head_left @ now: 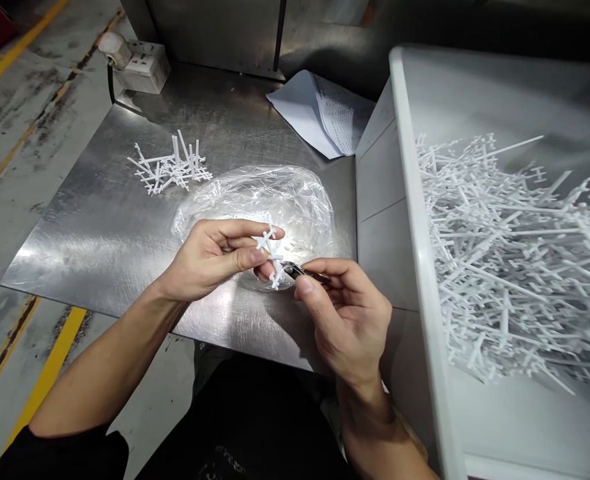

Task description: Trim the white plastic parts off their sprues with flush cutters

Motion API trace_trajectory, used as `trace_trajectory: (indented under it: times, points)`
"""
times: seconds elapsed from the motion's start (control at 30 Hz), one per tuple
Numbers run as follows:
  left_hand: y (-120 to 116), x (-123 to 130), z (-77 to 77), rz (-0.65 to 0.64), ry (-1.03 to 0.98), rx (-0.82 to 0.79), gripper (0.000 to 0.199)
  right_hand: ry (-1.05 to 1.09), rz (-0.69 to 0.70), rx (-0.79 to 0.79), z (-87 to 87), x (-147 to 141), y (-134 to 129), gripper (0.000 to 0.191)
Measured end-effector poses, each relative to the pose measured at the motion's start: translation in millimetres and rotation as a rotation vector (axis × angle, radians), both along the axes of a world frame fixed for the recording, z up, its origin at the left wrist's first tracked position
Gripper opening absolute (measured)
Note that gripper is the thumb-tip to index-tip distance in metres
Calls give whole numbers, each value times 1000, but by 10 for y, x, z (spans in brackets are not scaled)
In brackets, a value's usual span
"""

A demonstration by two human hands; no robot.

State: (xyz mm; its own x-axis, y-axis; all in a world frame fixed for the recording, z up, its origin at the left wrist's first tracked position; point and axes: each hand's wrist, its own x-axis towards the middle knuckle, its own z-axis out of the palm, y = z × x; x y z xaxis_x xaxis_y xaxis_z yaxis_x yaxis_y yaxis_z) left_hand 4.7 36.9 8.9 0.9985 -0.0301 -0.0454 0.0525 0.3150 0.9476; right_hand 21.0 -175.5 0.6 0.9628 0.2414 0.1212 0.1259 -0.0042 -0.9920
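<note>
Between the thumb and fingers of my left hand is a white branched plastic sprue, held upright with small knobs along it. My right hand pinches a small metal nail clipper, its jaws at the lower right side of the sprue. Whether the jaws touch the plastic, I cannot tell. Below both hands a clear plastic bag lies spread open on the metal table. Small pale bits seem to lie inside it, partly hidden by my left hand.
A loose pile of white sprues lies at the table's back left. To the right stands a large grey bin heaped with white sprues. Folded paper and a power socket block are at the back.
</note>
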Motion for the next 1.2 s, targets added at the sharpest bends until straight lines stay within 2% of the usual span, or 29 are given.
trace_trajectory:
  times: [0.5,0.73,0.9,1.07,1.2]
  points:
    - [13,-24,9,-89,39,-112,19,2,17,17,8,3,-10,12]
    - [50,-8,13,-146,92,-75,20,-39,21,-17,-19,14,-27,8]
    - [48,52,-55,-152,87,-68,19,116,24,47,-77,80,36,12]
    - [41,94,-95,-98,137,-63,22,315,41,120,-111,138,110,24]
    - [32,91,-91,-63,100,-26,26,275,-24,201,-121,120,98,21]
